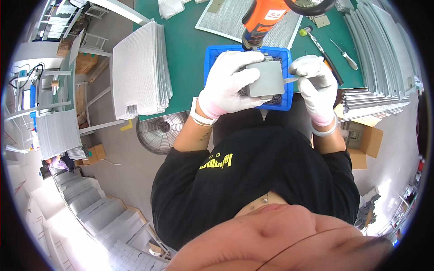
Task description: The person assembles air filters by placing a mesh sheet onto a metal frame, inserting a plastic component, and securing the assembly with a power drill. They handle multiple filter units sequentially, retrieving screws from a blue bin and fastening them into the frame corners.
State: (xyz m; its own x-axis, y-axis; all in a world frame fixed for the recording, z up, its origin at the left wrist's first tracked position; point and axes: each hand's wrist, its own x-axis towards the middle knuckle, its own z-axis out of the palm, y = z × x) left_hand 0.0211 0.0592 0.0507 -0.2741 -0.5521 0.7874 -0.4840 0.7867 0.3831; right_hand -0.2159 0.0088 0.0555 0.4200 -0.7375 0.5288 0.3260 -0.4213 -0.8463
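Observation:
My left hand [231,83], in a white glove, is closed around a grey box-shaped part [266,79] with a smooth flat face and small tabs at its edges. This part is held over a blue bin [209,67] of small dark pieces, too fine to name. My right hand [315,81], also gloved in white, is pinched just right of the part, on a small thin grey piece [291,80] that reaches toward the part's edge. An orange power screwdriver [266,18] points down behind the part, its tip close to my left fingers.
Stacked mesh panels stand on the green table [185,45] at left [140,67] and right [379,49]. A mallet [323,52] and a screwdriver [347,56] lie right of the bin. Below the left table edge is a floor fan [162,132]; an open cardboard box [368,142] sits at right.

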